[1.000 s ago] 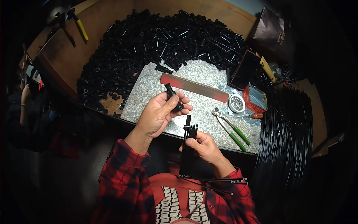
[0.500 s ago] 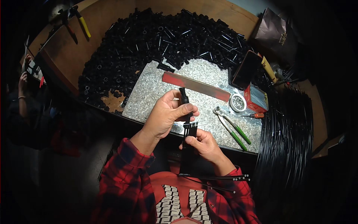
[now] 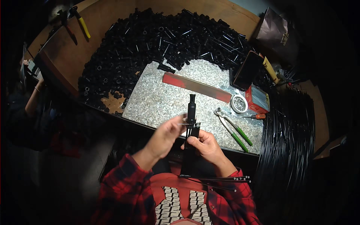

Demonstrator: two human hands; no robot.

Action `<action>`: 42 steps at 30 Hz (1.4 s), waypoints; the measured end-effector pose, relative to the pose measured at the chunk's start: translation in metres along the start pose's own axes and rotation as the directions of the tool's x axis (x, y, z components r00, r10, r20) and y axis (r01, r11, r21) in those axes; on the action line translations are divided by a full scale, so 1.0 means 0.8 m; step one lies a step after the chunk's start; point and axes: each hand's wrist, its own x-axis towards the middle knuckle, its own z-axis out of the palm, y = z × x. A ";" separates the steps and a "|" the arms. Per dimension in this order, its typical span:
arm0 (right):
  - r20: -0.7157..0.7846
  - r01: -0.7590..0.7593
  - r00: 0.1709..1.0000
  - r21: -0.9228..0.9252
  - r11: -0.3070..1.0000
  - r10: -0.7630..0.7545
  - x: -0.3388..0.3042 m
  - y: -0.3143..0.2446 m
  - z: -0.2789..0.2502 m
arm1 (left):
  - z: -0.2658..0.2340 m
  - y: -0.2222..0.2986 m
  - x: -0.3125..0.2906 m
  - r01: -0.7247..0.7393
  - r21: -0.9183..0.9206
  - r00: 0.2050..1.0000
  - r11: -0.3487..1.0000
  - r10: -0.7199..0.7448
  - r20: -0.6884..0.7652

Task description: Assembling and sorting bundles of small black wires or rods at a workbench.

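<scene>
My right hand [image 3: 208, 147] is closed round a bundle of thin black rods [image 3: 194, 131] that look like umbrella ribs, its thumb pressed on their upper part. Above them stands a black tubular fitting [image 3: 191, 108], upright, with rod ends set around its lower collar. A thin bright wire [image 3: 182, 124] sticks out sideways at that collar. My left hand [image 3: 163, 138] is just left of the collar, its fingers smeared by motion; whether they touch the wire is unclear. Long rods with pale tips [image 3: 242, 179] reach across my right sleeve.
A heap of black plastic parts [image 3: 150, 41] fills the back of the wooden-walled bench. On the speckled board [image 3: 150, 93] lie a red-and-grey bar [image 3: 197, 87], green-handled pliers [image 3: 233, 129], a white dish [image 3: 239, 103], a red box [image 3: 258, 98] and a screwdriver [image 3: 258, 116]. Black rods [image 3: 287, 138] hang at right.
My left hand has let go of the black fitting and moved down and left. The fitting now stands more upright and uncovered. My right hand has kept its hold on the rods.
</scene>
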 end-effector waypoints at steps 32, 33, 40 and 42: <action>-0.097 0.241 0.958 -0.246 0.939 -0.272 0.040 -0.110 -0.034 | 0.058 -0.020 -0.007 -0.006 -0.065 0.982 0.998 -0.007 -0.190; -0.024 0.248 0.965 -0.237 0.939 -0.261 0.043 -0.112 -0.033 | 0.065 -0.016 -0.007 -0.008 -0.079 0.975 0.997 -0.009 -0.222; -0.020 0.302 0.947 -0.297 0.906 -0.322 0.041 -0.116 -0.015 | 0.069 -0.014 -0.009 -0.031 0.021 0.973 0.999 0.035 -0.228; -0.032 0.307 0.942 -0.315 0.898 -0.333 0.040 -0.116 -0.014 | 0.067 -0.019 -0.009 -0.043 0.041 0.971 0.998 0.051 -0.234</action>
